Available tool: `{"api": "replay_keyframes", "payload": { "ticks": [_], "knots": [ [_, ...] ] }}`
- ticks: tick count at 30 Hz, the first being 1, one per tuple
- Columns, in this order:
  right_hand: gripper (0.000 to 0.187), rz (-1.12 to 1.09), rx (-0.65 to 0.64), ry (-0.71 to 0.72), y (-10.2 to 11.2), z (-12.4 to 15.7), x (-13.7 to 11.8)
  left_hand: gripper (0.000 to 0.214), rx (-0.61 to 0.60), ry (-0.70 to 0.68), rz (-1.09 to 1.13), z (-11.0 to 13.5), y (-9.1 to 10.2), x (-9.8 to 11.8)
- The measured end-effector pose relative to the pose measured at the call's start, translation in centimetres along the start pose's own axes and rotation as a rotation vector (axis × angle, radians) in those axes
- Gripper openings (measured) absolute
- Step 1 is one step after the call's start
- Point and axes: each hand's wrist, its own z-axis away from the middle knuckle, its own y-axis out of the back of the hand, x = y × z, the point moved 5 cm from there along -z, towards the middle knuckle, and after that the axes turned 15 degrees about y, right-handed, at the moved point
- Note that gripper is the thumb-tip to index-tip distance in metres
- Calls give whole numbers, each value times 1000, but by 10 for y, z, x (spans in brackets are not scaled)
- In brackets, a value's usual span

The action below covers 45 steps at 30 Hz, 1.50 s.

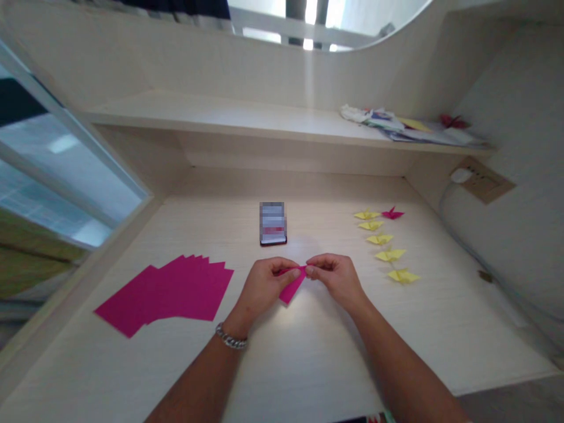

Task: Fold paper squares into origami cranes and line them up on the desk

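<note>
A folded piece of pink origami paper (291, 289) is held between my two hands, just above the middle of the desk. My left hand (269, 282) pinches its upper left part between thumb and fingers. At its upper right end, my right hand (332, 275) pinches the tip the same way. Part of the paper is hidden behind my left fingers. Fanned out to the left of my hands lie several flat pink paper sheets (176, 288). On the right, several yellow paper cranes (390, 254) stand in a column, with one pink paper crane (392, 214) beside the farthest.
A phone (273, 223) lies beyond my hands on the desk (308, 364). Papers (396, 124) rest on the shelf (247, 120) at the back. A cable (467, 249) runs down the right wall from a socket (487, 179). A dark object pokes in at the bottom edge.
</note>
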Motion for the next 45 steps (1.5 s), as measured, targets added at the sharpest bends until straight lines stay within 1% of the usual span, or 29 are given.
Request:
{"api": "replay_keyframes", "payload": {
  "ticks": [5,11,16,21,31,36,40,42,45],
  "knots": [
    [19,-15,3,-5,0,0,3,19,22,-20,-25,1,0,0],
    [22,-46,-16,-6,-1,0,2,19,88,-68,-58,3,2,1],
    [24,7,-26,4,-1,0,-3,19,101,-76,-76,5,2,4],
    [22,30,-24,19,-1,0,-7,20,109,-82,-90,6,3,6],
    [18,37,-36,27,-2,1,-6,21,105,-102,-117,6,3,5],
    [27,-21,-84,-14,-3,1,-3,21,95,-92,-115,4,4,2],
    [36,-79,-40,-25,4,-2,1,22,113,-89,-92,3,6,-1],
    [35,-49,-32,2,5,-3,1,21,105,-90,-91,3,5,0],
    [29,67,-109,36,0,-1,0,21,78,-88,-98,3,3,1]
  ]
}}
